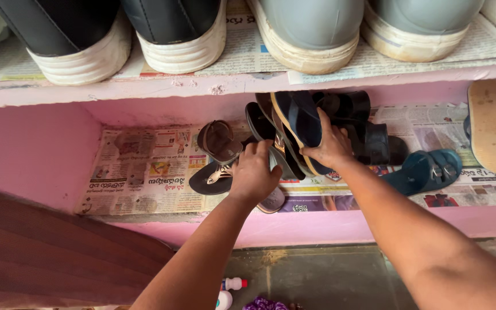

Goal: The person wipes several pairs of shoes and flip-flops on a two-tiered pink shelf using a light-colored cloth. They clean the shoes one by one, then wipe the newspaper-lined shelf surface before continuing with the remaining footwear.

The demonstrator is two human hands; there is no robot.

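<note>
A big pink shelf [41, 149] has two levels, and both are lined with newspaper [139, 166]. On the top level stand four big shoes: two black shoes [81, 34] on the left and two grey shoes [311, 28] on the right. All four have thick white soles.

On the lower level is a bunch of sandals [294, 126] standing up on their edges, packed close together. There look to be about four in the bunch, but they overlap, so the count is hard to be sure of. The right hand [331, 146] is closed around the dark blue one with a tan edge, with the thumb in front. The left hand [254, 172] is just beside it, fingers curled over the sandals on the left of the bunch.

Right of the bunch are black slippers [374, 140], then one teal sandal [429, 169] lying flat. One tan sole [492, 126] leans at the far right. One brown sandal [219, 140] and one dark sandal with a gold strap [210, 178] lie left of the hands.

Down on the floor are two small white bottles [231, 290].
</note>
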